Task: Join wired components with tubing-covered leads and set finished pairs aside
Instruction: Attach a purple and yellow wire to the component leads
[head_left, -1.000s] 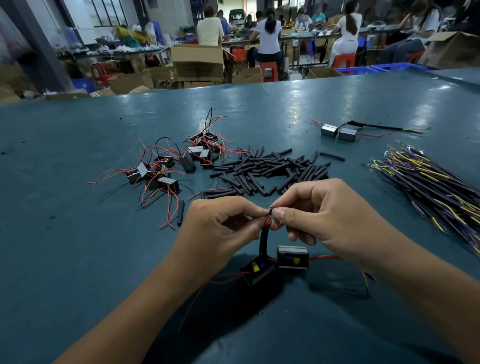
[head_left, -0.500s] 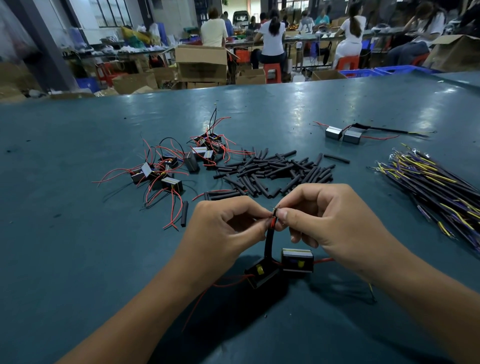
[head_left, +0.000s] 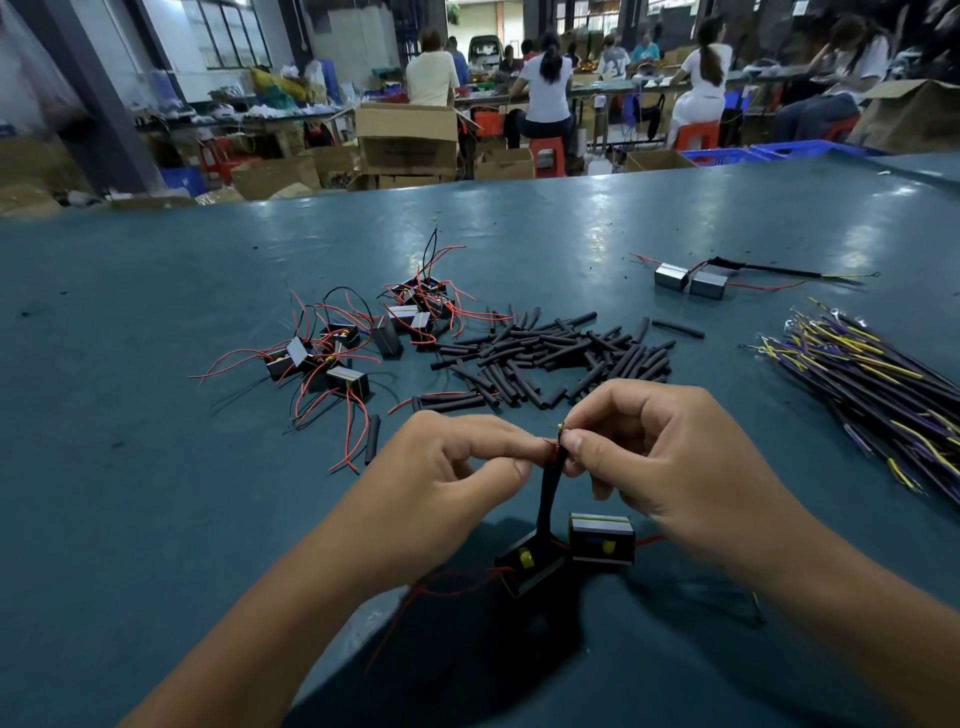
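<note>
Both hands (head_left: 561, 457) still pinch the wire ends (head_left: 557, 453).

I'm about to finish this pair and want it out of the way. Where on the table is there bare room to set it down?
Bare table lies left of the loose components. More lies beyond the tubing pile, left of the finished pair. It is crowded from those components through the tubing to the lead bundle on the right.
</note>
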